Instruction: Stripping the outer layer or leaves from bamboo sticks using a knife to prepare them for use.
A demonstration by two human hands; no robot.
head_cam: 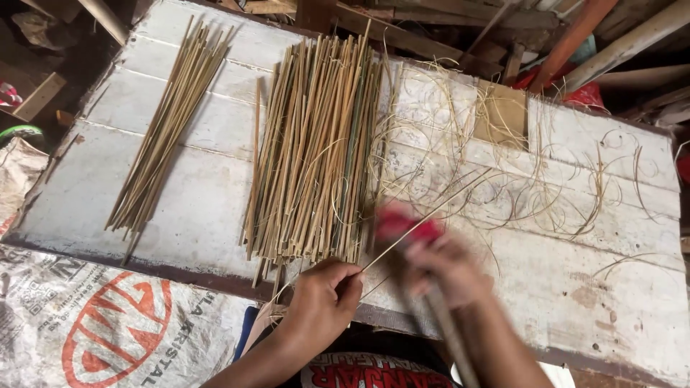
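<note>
My left hand (325, 298) pinches the near end of a thin bamboo stick (424, 218) that slants up and to the right over the white wooden board (575, 287). My right hand (445, 269) is blurred by motion beside the stick and grips a tool with a red handle (402, 224); its blade is too blurred to make out. Just left of both hands lies a large pile of bamboo sticks (316, 151). Further left sits a smaller bundle of sticks (169, 122).
Curly bamboo shavings (503, 172) are strewn over the right half of the board. A brown cardboard piece (502, 113) lies at the back. A printed woven sack (93, 323) covers the near left. Wooden beams (568, 36) crowd the far side.
</note>
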